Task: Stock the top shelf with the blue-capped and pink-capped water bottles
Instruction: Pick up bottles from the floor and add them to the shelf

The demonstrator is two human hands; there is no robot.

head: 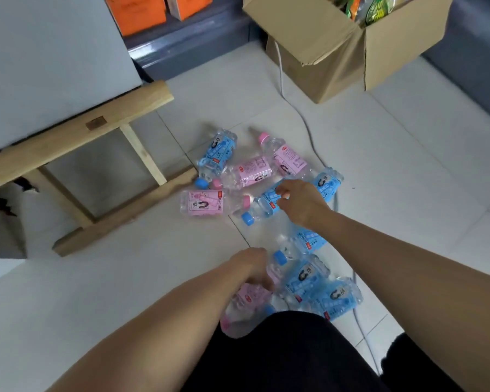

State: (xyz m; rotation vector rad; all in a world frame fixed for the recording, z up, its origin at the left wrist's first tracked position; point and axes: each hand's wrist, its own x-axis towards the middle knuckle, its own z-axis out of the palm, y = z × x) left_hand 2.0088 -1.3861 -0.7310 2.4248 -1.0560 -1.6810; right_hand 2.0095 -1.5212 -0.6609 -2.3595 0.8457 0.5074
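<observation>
A person's right hand (303, 203) curls round a blue-capped bottle (266, 203) among those scattered on the tiled floor (408, 165), while the left hand (252, 268) clamps a pink-capped bottle (245, 304) near the lap. The top shelf is out of view. The round bottles could roll away or slip from an overfull grip, and the cable (303, 117) among them could snag

Scattered on their sides on the floor tiles, caps on: clear blue-capped bottles (217, 154) with blue labels, mostly near and right; pink-capped bottles (253, 171) with pink labels, mostly far and left, touching or overlapping.
</observation>
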